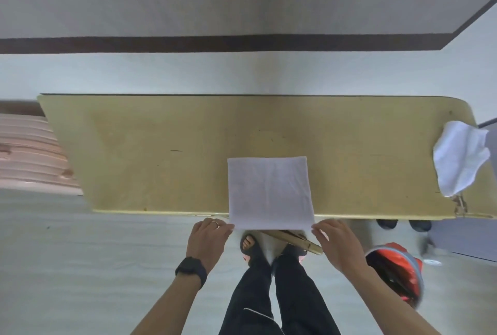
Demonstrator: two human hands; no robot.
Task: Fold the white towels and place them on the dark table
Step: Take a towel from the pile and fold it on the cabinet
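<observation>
Nearest the camera are the person's dark trousers [269,294] and sandalled feet [250,248] on a pale floor. A yellowish wooden bar [295,239] slants across just in front of the toes, below the table edge. A red and black object [395,273], blurred, lies on the floor to the right, close beside the right forearm.

The left hand [208,238], with a black watch [191,271] on the wrist and a ring [215,223] on one finger, pinches the near left corner of a white towel [270,192]. The right hand [337,240] pinches the near right corner between its fingertips. Both hands are off the near edge of the yellow wooden surface [161,152].

The towel lies flat and smooth on the surface, its near edge hanging a little past the near rim. It is close to square, slightly longer from near to far, so its long axis points away from the person and crosses the surface's long axis, which runs left to right. A faint crease runs down its middle in the same direction.

At the right end of the surface, well apart, a second white towel [460,157] lies crumpled, partly over the edge. Dark shoes [387,223] show on the floor beneath that end. Past the left end is a pink ridged object [29,152]. Beyond the surface a dark stripe [215,44] runs along the foot of the wall.
</observation>
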